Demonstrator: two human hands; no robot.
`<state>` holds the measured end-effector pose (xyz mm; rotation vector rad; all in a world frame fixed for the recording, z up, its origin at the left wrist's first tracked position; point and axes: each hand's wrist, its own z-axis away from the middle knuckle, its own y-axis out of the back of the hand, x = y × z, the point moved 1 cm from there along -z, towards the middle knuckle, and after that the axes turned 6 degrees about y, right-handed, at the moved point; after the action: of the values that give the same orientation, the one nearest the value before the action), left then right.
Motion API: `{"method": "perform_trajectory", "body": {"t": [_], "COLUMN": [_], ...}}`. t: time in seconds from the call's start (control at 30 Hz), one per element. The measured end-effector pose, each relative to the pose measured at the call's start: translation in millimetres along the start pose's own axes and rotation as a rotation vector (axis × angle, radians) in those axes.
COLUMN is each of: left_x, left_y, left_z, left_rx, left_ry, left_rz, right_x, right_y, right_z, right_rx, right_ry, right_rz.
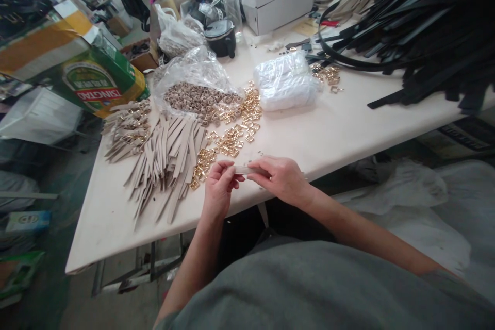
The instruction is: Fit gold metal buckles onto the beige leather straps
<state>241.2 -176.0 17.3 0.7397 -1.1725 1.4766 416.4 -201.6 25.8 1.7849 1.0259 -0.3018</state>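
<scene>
Between my two hands a short beige strap [243, 170] is stretched level, just above the table's near edge. My left hand [221, 183] pinches its left end between thumb and fingers. At the other end my right hand [280, 178] is closed on the strap, its fingers covering that part. Whether a buckle sits on the strap is hidden by the fingers. Gold buckles [230, 140] lie in a loose pile just beyond my left hand. To the left, a bundle of beige straps [166, 160] is fanned out on the table.
An open plastic bag of beige loops [193, 98] lies behind the buckles. A clear-wrapped white packet [285, 82] sits right of it. Black straps [425, 36] are heaped at the right. A dark lidded mug [220, 38], a white box [282, 0] and a green carton [104, 75] stand further back.
</scene>
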Motion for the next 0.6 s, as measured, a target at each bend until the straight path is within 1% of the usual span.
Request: {"method": "perform_trajectory", "body": {"t": [0.07,0.13,0.2,0.27,0.33,0.37,0.47,0.53,0.57,0.6], "left_x": [-2,-2,0,4,7,7,10,12,14,15], "left_y": [1.9,3.4,3.8,2.9,1.2,0.2,-1.7,-1.6,-1.2,-0.6], "left_z": [1,2,3,4,3,4,8,15,18,19], "left_rx": [-0.023,-0.063,-0.108,-0.124,-0.105,-0.090,-0.042,-0.043,-0.061,-0.079], "left_ry": [-0.008,-0.075,-0.227,-0.423,-0.596,-0.661,-0.825,-0.912,-0.918,-0.886], "left_rz": [-0.021,-0.143,-0.375,-0.615,-0.767,-0.812,-0.880,-0.853,-0.816,-0.770], "right_x": [1,2,1,0,0,0,4,9,11,12], "right_y": [2,5,6,6,5,4,5,11,15,19], "right_z": [1,1,2,3,4,5,6,6,5,5], "right_rx": [-0.001,-0.006,-0.014,-0.015,-0.006,-0.003,-0.002,0.033,0.064,0.095], "right_ry": [0.049,0.074,0.087,0.100,0.097,0.089,0.066,0.043,0.024,0.009], "right_rz": [0.045,0.079,0.095,0.107,0.120,0.125,0.139,0.155,0.162,0.165]}}
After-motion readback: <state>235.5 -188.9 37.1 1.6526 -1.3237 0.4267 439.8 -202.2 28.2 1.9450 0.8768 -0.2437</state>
